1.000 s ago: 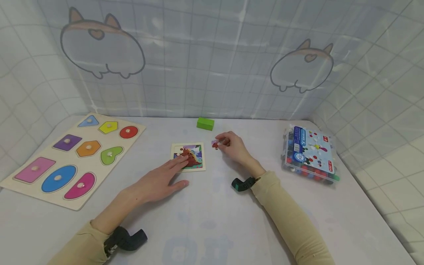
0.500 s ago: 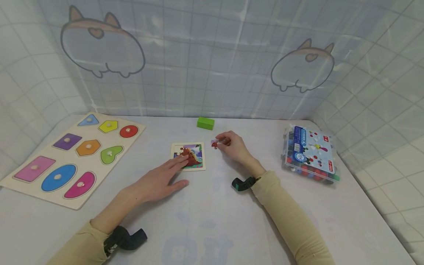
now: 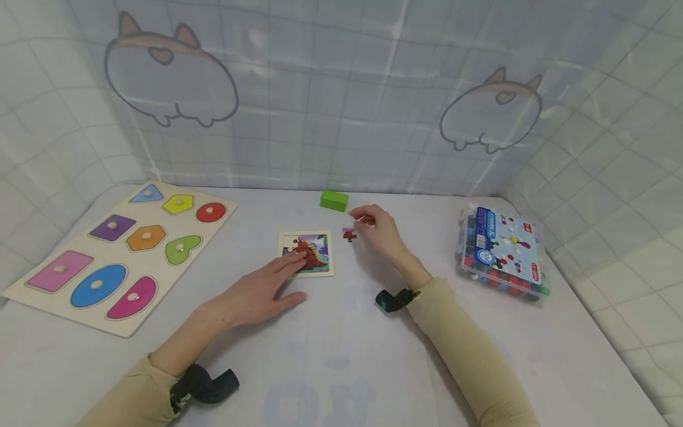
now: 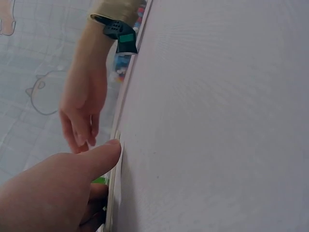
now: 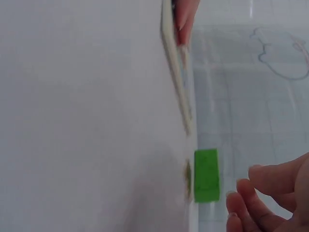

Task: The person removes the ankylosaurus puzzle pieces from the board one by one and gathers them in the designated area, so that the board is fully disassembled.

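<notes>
A small square jigsaw puzzle in a pale wooden frame (image 3: pixel 330 261) lies on the table, showing a reddish-brown dinosaur. My left hand (image 3: pixel 258 295) rests flat across its lower left part with fingers straight, hiding some of the picture. In the left wrist view, the left thumb (image 4: pixel 104 157) lies by the frame's edge. Just right of the puzzle, a loose red and purple puzzle piece (image 3: pixel 349 235) lies on the table. My right hand (image 3: pixel 381 234) hovers right beside and above that piece, its bent fingers holding nothing. The right wrist view shows the right fingertips apart from the piece (image 5: pixel 188 179).
Behind the puzzle stands a green block (image 3: pixel 334 200). A wooden shape board (image 3: pixel 128 325) with several coloured knobbed pieces lies at the left. At the right is a clear plastic box (image 3: pixel 501 252) of coloured parts. A patterned curtain (image 3: pixel 341 118) hangs behind the table.
The right hand's fingers have let go of the puzzle piece and lifted slightly up from it. The piece stays on the table. My left hand still rests on the puzzle.
</notes>
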Demonstrator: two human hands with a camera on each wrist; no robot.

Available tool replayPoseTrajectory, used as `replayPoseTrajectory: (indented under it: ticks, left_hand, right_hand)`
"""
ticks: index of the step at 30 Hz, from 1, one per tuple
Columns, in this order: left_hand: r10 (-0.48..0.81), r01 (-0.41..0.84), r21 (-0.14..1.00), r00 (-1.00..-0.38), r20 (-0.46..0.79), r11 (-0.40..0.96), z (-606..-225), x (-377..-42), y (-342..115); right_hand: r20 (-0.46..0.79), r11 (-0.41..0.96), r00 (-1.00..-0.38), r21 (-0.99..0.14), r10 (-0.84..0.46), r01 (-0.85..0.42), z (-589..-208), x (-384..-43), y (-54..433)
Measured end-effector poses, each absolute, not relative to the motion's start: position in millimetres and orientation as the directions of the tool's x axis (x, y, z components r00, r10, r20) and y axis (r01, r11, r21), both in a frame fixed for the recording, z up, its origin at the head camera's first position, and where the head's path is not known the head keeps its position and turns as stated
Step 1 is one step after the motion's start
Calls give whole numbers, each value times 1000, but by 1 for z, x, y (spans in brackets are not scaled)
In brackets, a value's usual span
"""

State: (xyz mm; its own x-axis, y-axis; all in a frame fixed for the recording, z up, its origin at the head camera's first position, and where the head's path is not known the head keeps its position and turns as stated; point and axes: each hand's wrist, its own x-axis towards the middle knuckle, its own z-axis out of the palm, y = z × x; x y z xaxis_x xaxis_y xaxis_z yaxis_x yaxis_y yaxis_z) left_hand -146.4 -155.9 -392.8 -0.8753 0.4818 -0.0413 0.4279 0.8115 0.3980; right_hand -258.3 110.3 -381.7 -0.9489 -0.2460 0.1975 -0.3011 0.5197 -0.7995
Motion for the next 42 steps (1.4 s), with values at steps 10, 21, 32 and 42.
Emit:
replayPoseTrajectory:
  ticks: [10,21,32,42]
  left_hand:
    - [483,432,390,-874,-39,813,-392,-146,-156]
    - [495,447,391,-869,-27,805,-396,-145,-154]
    - [498,455,394,-867,-7,799,-394,-146,-156]
    - [502,464,389,-865,4,796,-394,-146,-157]
  right_hand:
    - [196,493,-902,-783,-384,-380,-371,-250,68]
    - [132,535,-879,-749,-458,-391,-384,-245,38]
    - [144,565,-881,-718,-451,-406,-395,-250,38]
    - [173,584,-851,-658,-496,-474,-396,-249,37]
